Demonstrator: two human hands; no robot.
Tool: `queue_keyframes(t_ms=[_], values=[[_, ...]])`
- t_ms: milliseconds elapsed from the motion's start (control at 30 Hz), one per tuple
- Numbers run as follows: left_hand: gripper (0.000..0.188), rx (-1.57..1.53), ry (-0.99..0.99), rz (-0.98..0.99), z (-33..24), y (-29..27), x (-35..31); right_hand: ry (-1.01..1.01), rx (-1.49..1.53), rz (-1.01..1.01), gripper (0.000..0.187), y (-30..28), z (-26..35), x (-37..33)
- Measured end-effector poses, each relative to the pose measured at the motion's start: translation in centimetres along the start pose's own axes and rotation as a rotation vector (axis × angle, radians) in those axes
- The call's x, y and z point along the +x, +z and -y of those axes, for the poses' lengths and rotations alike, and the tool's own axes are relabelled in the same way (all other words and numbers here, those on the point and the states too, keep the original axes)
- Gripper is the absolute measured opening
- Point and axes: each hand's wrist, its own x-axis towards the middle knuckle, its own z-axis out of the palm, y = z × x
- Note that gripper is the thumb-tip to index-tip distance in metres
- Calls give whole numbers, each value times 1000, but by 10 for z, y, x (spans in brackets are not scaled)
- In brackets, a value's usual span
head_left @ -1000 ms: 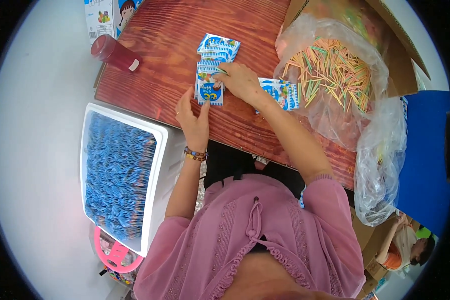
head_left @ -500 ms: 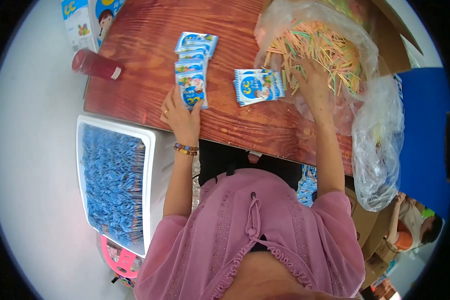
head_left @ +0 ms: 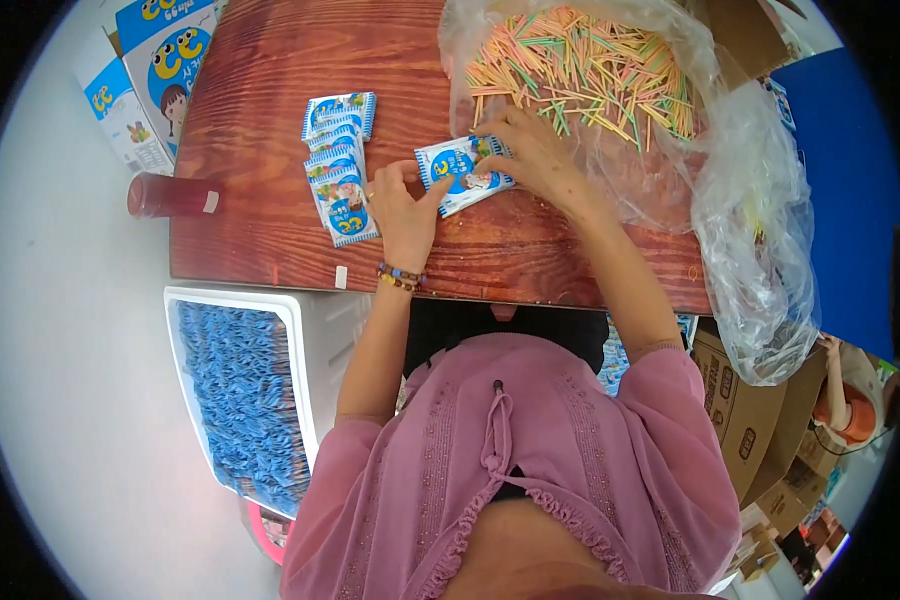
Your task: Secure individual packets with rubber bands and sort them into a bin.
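Observation:
A small stack of blue-and-white packets (head_left: pixel 460 178) lies on the reddish wooden table, between my two hands. My left hand (head_left: pixel 405 212) has its thumb and bent fingers at the stack's left edge. From the right, my right hand (head_left: pixel 538 165) grips the stack's right end, its fingers over the top edge and its thumb on the face. Whether a thin stick is also in the right fingers is hidden. Left of my left hand, a row of overlapping packets (head_left: pixel 342 205) runs away from me. Beyond my right hand, thin coloured sticks (head_left: pixel 580 70) lie heaped in a clear plastic bag (head_left: pixel 710 190).
A red-capped jar (head_left: pixel 175 195) lies at the table's left edge, near printed cartons (head_left: pixel 160 85). Below left stands a white foam box (head_left: pixel 300 350) filled with blue packets. Cardboard boxes (head_left: pixel 735 400) and a blue panel (head_left: pixel 840 200) are on the right; another person (head_left: pixel 850 395) sits beyond.
My right hand has left the heap of sticks and come to the packet stack. My left hand has let go of the row and moved right to that stack. The view has shifted.

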Motion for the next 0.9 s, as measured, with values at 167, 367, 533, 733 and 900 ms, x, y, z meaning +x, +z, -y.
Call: queue_keyframes(t_ms=[167, 367, 533, 733, 900], values=[[27, -1, -29, -17, 13, 8, 7, 54, 38, -141, 46, 0, -1, -4], [20, -401, -118, -48, 5, -1, 4, 155, 379, -112, 33, -12, 8, -4], [7, -1188, -416, 37, -30, -12, 5, 251, 979, 50, 13, -14, 3, -9], [16, -1220, -394, 208, -27, -6, -2, 234, 1109, 145, 10, -30, 21, -19], [13, -1357, -469, 207, -45, -2, -7, 259, 1015, 124, 21, -32, 23, -24]])
